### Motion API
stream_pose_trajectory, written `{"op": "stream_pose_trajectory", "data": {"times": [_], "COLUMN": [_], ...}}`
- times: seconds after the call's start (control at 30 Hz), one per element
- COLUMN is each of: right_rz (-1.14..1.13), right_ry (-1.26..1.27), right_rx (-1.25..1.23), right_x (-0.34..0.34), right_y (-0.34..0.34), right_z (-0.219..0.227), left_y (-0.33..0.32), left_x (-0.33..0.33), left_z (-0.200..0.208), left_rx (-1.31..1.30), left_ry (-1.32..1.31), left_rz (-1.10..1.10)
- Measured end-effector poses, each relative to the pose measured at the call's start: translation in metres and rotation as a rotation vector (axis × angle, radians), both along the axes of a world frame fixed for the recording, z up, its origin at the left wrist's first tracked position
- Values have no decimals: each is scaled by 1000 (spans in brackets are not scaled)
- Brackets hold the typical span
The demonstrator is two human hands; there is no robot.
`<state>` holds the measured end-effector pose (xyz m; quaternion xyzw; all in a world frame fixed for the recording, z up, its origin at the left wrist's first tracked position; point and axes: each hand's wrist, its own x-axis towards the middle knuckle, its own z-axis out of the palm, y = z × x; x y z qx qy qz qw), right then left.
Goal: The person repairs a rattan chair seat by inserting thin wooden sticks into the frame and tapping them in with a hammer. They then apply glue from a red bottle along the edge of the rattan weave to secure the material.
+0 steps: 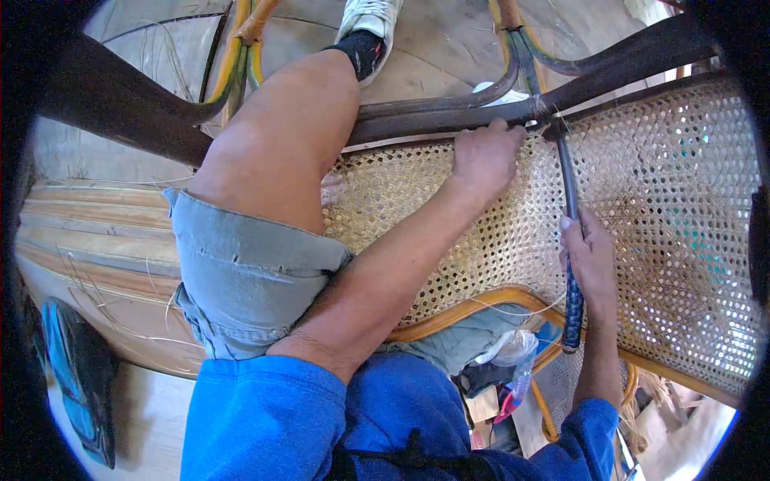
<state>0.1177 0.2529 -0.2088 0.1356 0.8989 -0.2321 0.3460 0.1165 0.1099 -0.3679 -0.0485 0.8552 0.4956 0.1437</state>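
Note:
A hammer (570, 188) with a dark shaft and a blue-black textured grip is held by my right hand (592, 250), fingers wrapped round it above the grip's end. Its head meets the dark wooden rail (449, 120) where the woven cane panel (642, 176) borders it. My left hand (488, 158) rests on that same edge, just left of the hammer head. Its fingers are bent over the rim, and whatever they may pinch is too small to make out. The cane sheet spans below both hands.
Bent rattan legs (249, 32) rise beyond the rail. My bare knee (273, 144) lies over the panel's left part. A curved light-brown rattan frame (481, 301) edges the near side. Clear plastic bags (517, 353) sit below it. A dark bag (76, 377) stands at lower left.

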Motion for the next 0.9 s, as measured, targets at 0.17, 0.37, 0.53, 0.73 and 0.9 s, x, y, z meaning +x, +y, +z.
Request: {"op": "stream_pose_trajectory", "data": {"times": [0.17, 0.37, 0.53, 0.73, 0.9], "right_rz": [208, 331, 433, 620, 497], "right_ry": [15, 2, 37, 3, 59], "right_rx": [156, 260, 292, 395, 337], "right_x": [-5, -15, -18, -23, -17], "right_y": [4, -1, -17, -22, -23], "right_z": [-10, -15, -8, -7, -1], "left_y": [-1, -4, -1, -4, -5], "left_x": [1, 1, 3, 5, 5], "left_z": [-2, -8, -8, -7, -7], "left_rx": [-8, -14, 24, 3, 79], "left_ry": [25, -5, -6, 37, 2], "left_rz": [-40, -55, 20, -18, 60]}}
